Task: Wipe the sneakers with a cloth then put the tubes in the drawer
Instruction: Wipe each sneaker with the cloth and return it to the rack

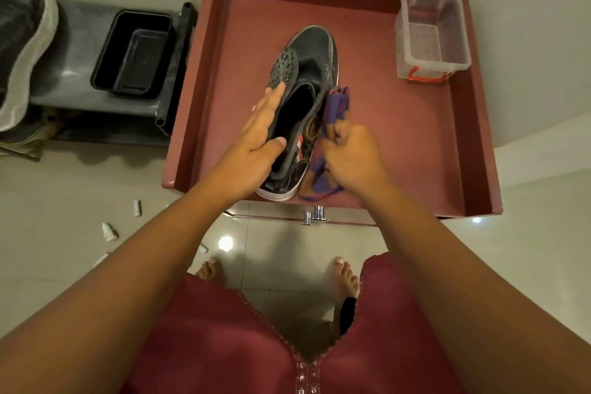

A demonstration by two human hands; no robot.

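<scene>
Over the open maroon drawer (pixel 473 105), your left hand (pixel 256 137) grips the black canvas sneaker (pixel 315 51) while your right hand (pixel 351 153) clutches the purple cloth (pixel 335 105), mid-wipe; next, work toward the toe

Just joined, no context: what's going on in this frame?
A person stands over an open red drawer and is cleaning a dark sneaker held above it. The left hand steadies the shoe by its opening, thumb inside the collar. The right hand grips a purple cloth pressed to the shoe's side. A clear plastic box sits in the drawer's far right corner. Small white tubes lie on the floor to the left, not yet put away.
</scene>
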